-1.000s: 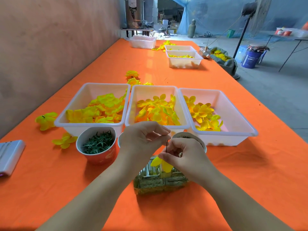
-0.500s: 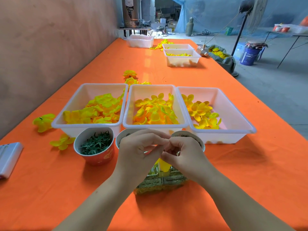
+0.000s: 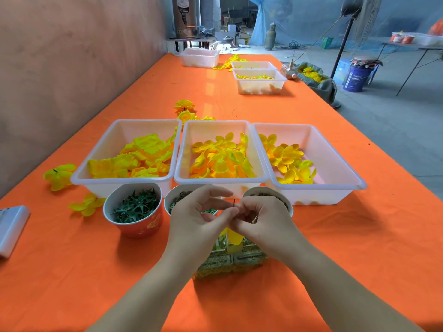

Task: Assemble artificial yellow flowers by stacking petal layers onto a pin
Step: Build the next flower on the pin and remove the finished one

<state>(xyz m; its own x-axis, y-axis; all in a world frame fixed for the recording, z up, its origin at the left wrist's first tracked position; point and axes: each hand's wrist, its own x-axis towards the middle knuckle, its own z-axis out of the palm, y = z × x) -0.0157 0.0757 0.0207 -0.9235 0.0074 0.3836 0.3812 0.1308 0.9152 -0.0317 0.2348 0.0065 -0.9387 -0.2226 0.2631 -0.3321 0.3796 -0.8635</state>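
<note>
My left hand [image 3: 196, 219] and my right hand [image 3: 261, 221] meet fingertip to fingertip over a thin dark pin [image 3: 234, 202] that stands upright between them. Both pinch at the pin; what lies between the fingertips is hidden. A yellow petal layer [image 3: 233, 237] hangs below my hands on the pin. Under it sits a clear block-shaped stand [image 3: 230, 262]. Three white trays hold yellow petals: left [image 3: 100, 152], middle [image 3: 184, 152], right [image 3: 335, 161].
A red cup of green leaf pieces [image 3: 135, 209] stands left of my hands, with two more cups [image 3: 178, 197] [image 3: 268, 195] behind them. Loose yellow flowers [image 3: 60, 176] lie on the orange table. A white device [image 3: 10, 226] lies at the left edge. More trays [image 3: 260, 80] stand farther back.
My hands have closed together on the pin, then my left fingers spread slightly. The petal layer has stayed low on the pin.
</note>
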